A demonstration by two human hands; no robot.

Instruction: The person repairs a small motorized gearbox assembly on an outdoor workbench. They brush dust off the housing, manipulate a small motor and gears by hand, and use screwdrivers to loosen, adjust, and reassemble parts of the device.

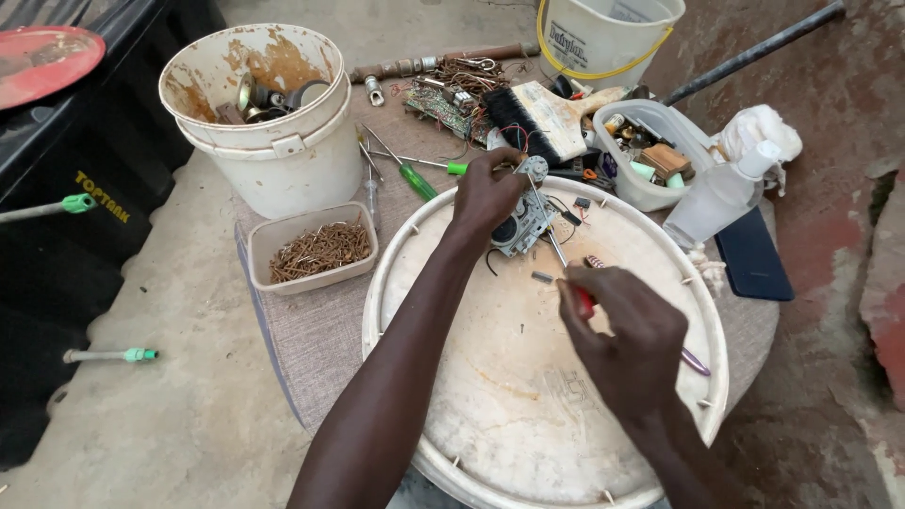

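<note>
Looking down from the head camera, I list what I see, largest first.

Round tray: a big pale round tray (528, 396) fills the lower middle of the frame and serves as my surface; small pegs stick out around its rim.
Cloth: a grey woven cloth (316, 344) lies under the tray, showing at its left.
Stacked buckets: two dirty white buckets (273, 160), one inside the other, stand at upper left with metal odds and ends inside.
Second bucket: a white bucket with a yellow handle (603, 38) sits at the top edge, right of centre.
Clear tub: a clear plastic tub (650, 155) of small parts sits at upper right, just beside the tray rim.
Nail tray: a shallow beige container (316, 247) holding brown nails sits left of the tray.
Brush: a wide black-bristled brush (542, 118) lies above the tray.
Bottle: a clear bottle (721, 193) leans at right, with a dark phone (754, 256) beside it.
Left hand: my left hand (485, 193) is clenched around the top of the small grey mechanism (520, 224), which rests on the tray's upper part.
Right hand: my right hand (627, 325) is grasping a red-handled screwdriver (566, 269), its shaft slanting up to the mechanism.
Green screwdriver: it (415, 174) lies above the tray's rim, untouched.
</note>
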